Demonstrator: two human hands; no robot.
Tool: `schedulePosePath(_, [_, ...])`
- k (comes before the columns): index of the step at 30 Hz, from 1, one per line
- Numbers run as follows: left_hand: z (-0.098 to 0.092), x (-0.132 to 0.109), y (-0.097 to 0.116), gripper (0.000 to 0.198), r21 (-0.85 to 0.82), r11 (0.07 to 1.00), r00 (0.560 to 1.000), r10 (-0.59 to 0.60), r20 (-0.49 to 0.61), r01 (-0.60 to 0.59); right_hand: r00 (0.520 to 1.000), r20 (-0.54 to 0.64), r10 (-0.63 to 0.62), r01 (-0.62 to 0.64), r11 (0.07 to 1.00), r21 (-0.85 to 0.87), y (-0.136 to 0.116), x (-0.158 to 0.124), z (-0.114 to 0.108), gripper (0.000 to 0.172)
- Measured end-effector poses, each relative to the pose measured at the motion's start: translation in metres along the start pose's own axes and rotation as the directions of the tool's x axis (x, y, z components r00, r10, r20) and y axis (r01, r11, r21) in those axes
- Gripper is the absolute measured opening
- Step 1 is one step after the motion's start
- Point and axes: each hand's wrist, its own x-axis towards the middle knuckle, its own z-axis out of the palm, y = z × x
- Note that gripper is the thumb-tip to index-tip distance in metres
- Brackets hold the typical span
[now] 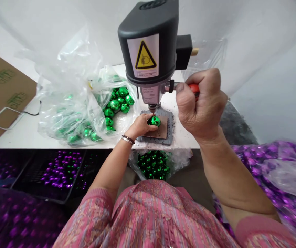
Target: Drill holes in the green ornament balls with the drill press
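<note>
Under the chuck of a dark grey drill press, a shiny green faceted ball rests on a brown board. My left hand is closed on that ball, thumb on the near side and fingers on the far side. The drill chuck sits just above it, and a thin bit seems to reach the ball's top. To the right, my right hand is wrapped round the red knob of the press's feed lever. The board lies on the grey press base.
Left of the press, a clear plastic bag holds several green balls on the white table. A cardboard box stands at far left. Below are a bag of green balls, a black crate and purple balls. Dark shavings surround the base.
</note>
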Motion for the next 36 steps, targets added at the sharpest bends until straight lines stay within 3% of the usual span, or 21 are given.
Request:
schedulePosePath(7, [0.006, -0.004, -0.002, 0.069, -0.235, 0.968, 0.996, -0.085, 0.015, 0.086, 0.989, -0.071, -0.132, 0.130, 0.991, -0.033, 0.004, -0.006, 0.002, 0.024])
schedulePosePath(18, [0.012, -0.004, -0.006, 0.070, -0.313, 0.947, 0.997, -0.071, 0.009, 0.071, 0.986, 0.037, -0.162, 0.166, 0.978, -0.128, 0.022, -0.030, 0.007, 0.020])
schedulePosePath(26, [0.017, -0.002, -0.015, 0.070, -0.332, 0.942, 0.998, -0.059, -0.016, 0.050, 0.922, -0.116, -0.368, 0.346, 0.922, -0.176, 0.023, -0.034, 0.012, 0.009])
schedulePosePath(30, [0.017, -0.003, -0.016, 0.062, -0.346, 0.938, 0.999, -0.034, -0.013, 0.027, 0.906, -0.154, -0.394, 0.368, 0.914, -0.173, 0.021, -0.037, 0.016, 0.011])
schedulePosePath(36, [0.016, -0.004, -0.014, 0.065, -0.334, 0.941, 0.998, -0.061, -0.034, 0.046, 0.918, -0.190, -0.350, 0.314, 0.930, -0.192, 0.023, -0.048, 0.025, 0.009])
